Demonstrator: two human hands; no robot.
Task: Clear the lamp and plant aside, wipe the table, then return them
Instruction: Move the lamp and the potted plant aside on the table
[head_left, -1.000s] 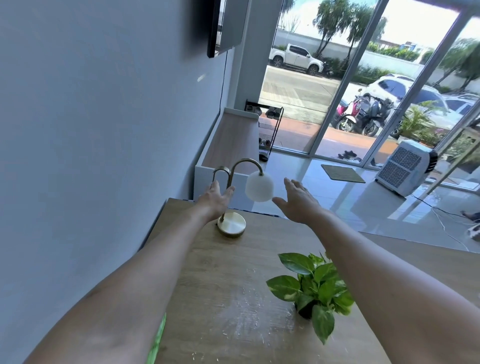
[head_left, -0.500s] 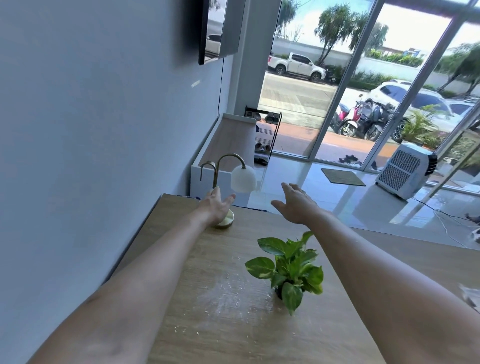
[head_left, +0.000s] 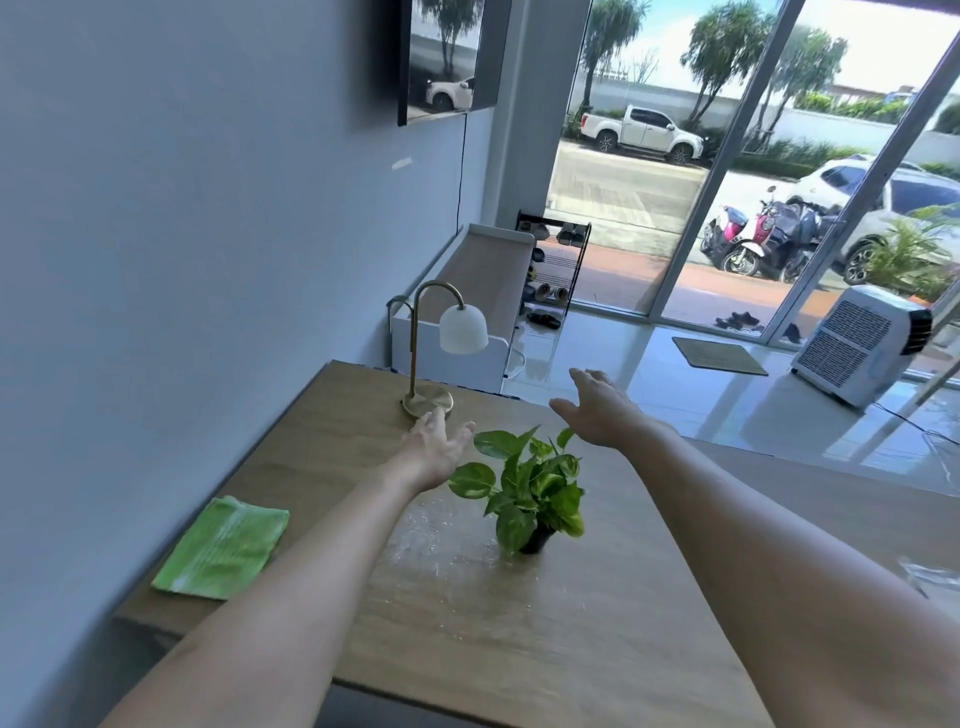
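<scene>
A brass lamp (head_left: 428, 399) with a white dome shade stands at the far left corner of the wooden table (head_left: 545, 623). My left hand (head_left: 436, 447) hovers open just in front of its round base, apart from it. A small potted plant (head_left: 527, 488) with green leaves sits mid-table between my arms. To the right of the leaves and a little beyond them is my right hand (head_left: 597, 408), open and holding nothing. A green cloth (head_left: 223, 548) lies flat near the table's left edge. White crumbs or dust speckle the tabletop around the pot.
The grey wall (head_left: 182, 260) runs along the table's left side. Beyond the far edge stand a white bench (head_left: 483, 291) and a shoe rack (head_left: 553, 270). A portable air cooler (head_left: 862, 345) sits on the tiled floor at the right.
Both hands have pulled back from the lamp toward me. The left hand has let go of the lamp's stem. The view has shifted, bringing the green cloth into sight.
</scene>
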